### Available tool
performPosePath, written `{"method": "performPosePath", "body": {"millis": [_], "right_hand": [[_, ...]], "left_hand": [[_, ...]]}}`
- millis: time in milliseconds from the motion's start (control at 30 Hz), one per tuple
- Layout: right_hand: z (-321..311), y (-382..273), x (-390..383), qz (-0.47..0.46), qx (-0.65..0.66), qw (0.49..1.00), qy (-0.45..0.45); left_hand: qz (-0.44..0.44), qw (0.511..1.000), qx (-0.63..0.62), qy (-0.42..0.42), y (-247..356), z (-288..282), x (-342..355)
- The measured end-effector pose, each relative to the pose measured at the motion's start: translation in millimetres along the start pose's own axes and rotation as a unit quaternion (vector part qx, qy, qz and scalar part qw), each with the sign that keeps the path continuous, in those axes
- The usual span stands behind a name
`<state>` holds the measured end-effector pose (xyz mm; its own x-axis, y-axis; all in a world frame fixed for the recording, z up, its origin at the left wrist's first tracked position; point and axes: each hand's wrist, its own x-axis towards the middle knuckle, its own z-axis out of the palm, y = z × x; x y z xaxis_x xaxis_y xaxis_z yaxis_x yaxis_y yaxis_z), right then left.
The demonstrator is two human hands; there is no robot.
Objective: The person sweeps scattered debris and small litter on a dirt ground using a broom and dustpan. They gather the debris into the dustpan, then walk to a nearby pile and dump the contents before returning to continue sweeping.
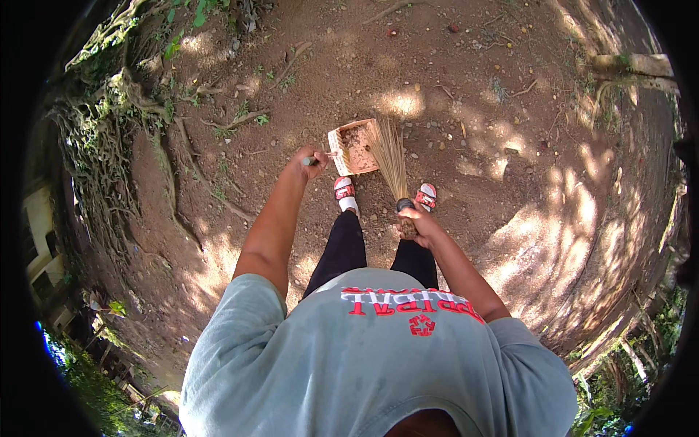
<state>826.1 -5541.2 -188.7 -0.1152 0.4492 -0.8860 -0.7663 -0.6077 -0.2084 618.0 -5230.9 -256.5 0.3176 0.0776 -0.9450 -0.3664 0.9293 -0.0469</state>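
Note:
My left hand (312,163) is closed round the handle of a dustpan (336,151). The pan is pinkish-orange with a pale back edge, and bits of dirt or dry litter lie inside it. In my right hand (421,223) is a stick broom (393,159), gripped at its dark bound end. Its thin straw-coloured bristles fan out away from me, and their tips reach the pan's right side. Whether the tips touch the pan or lie just over it, I cannot tell. Both tools are in front of my feet, low by the ground.
Bare brown soil (291,95) with pebbles and sun patches surrounds me. Tree roots (171,175) and green plants run along the left. At the far right lies a log or thick root (633,65). My feet, in red-and-white slippers (344,188), stand just behind the pan.

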Motion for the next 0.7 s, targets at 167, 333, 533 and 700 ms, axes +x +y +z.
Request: {"method": "performPosePath", "body": {"millis": [167, 333, 533, 700], "right_hand": [[-6, 7, -52, -0.015, 0.045, 0.992, 0.12], [28, -2, 50, 0.014, 0.14, 0.979, 0.144], [198, 19, 131, 0.093, 0.063, 0.994, 0.012], [223, -17, 58, 0.051, 0.014, 0.999, 0.002]], "left_hand": [[-0.065, 0.996, -0.053, -0.001, 73, -59, -51], [-0.084, 0.996, -0.019, -0.036, 148, -118, -92], [-0.027, 0.991, 0.127, 0.046, 181, -123, -81], [0.024, 0.995, 0.042, 0.089, 200, -92, -51]]}}
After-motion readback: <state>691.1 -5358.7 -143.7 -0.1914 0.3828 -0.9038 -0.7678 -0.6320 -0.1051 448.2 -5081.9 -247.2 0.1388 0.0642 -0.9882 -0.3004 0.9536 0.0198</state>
